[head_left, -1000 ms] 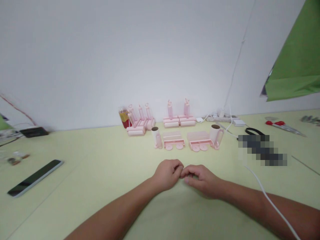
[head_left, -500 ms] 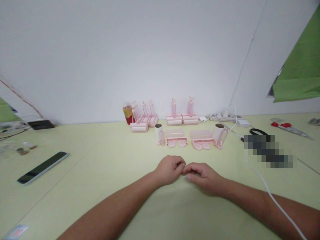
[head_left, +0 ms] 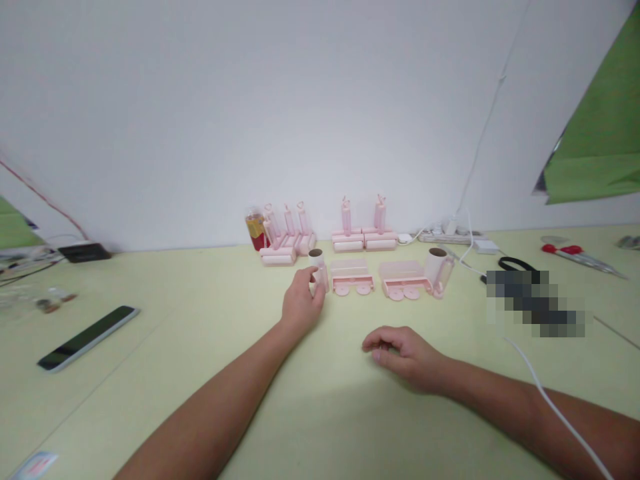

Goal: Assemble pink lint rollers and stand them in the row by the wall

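Note:
My left hand (head_left: 301, 301) is stretched forward on the pale green table (head_left: 200, 320), its fingers wrapped around a small upright white roll with a brown core (head_left: 317, 265). My right hand (head_left: 400, 353) rests on the table nearer to me, fingers loosely curled with nothing visible in them. Just right of the roll lie two flat pink trays with round discs, one tray (head_left: 353, 277) near my left hand and another tray (head_left: 404, 280) further right. A second white roll on a pink handle (head_left: 439, 269) stands beside the right tray.
Assembled pink rollers stand in two groups (head_left: 287, 235) (head_left: 363, 230) along the wall, next to a small bottle (head_left: 256, 230). A phone (head_left: 87, 337) lies at left. A power strip (head_left: 450, 235), a white cable (head_left: 545, 393) and red-handled scissors (head_left: 575, 257) are at right.
My hands were touching in front of me. My left hand has moved forward and closed around the upright roll; my right hand stayed in place.

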Demonstrator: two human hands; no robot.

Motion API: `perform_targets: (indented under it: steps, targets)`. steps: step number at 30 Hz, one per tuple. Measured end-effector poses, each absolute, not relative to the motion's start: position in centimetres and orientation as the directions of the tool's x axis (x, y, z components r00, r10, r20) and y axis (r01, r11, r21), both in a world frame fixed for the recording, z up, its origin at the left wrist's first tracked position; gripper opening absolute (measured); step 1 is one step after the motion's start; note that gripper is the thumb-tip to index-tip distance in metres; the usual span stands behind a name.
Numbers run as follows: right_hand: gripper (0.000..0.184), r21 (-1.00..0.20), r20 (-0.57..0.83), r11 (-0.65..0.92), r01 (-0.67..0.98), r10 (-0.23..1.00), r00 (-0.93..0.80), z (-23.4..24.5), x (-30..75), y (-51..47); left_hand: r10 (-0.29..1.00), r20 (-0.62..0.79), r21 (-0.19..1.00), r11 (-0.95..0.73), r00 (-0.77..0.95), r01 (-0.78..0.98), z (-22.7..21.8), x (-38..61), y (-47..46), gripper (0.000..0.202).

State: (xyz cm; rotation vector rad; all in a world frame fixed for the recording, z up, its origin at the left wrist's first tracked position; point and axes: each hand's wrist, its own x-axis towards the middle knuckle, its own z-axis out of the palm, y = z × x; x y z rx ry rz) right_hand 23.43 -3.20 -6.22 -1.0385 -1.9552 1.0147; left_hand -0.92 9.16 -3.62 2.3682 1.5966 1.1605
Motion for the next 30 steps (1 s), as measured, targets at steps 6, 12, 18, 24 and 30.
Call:
perform_targets:
  steps: [6, 12, 18, 24, 30]
  targets:
    - [0.021, -0.868, 0.207, 0.371, 0.330, 0.874, -0.440, -6.0, 23.4, -3.3, 0.805, 0.572, 0.431, -0.459, 0.158, 0.777, -4.4, -0.8, 9.4, 0.051]
    - [0.020, -0.864, 0.212, 0.380, 0.331, 0.870, -0.446, -5.9, 23.4, -3.3, 0.829, 0.537, 0.408, -0.418, 0.157, 0.812, -4.6, -1.0, 9.8, 0.049]
    - [0.019, -0.858, 0.226, 0.395, 0.329, 0.864, -0.450, -6.3, 23.5, -3.2, 0.868, 0.479, 0.397, -0.345, 0.129, 0.850, -5.4, -1.4, 10.7, 0.041]
    - [0.018, -0.864, 0.222, 0.386, 0.323, 0.869, -0.442, -6.3, 23.4, -3.4, 0.890, 0.442, 0.394, -0.306, 0.113, 0.867, -5.9, -1.6, 11.2, 0.040]
    - [0.019, -0.864, 0.216, 0.382, 0.328, 0.870, -0.443, -6.2, 23.4, -3.3, 0.886, 0.450, 0.388, -0.306, 0.111, 0.870, -5.2, -1.5, 10.9, 0.036]
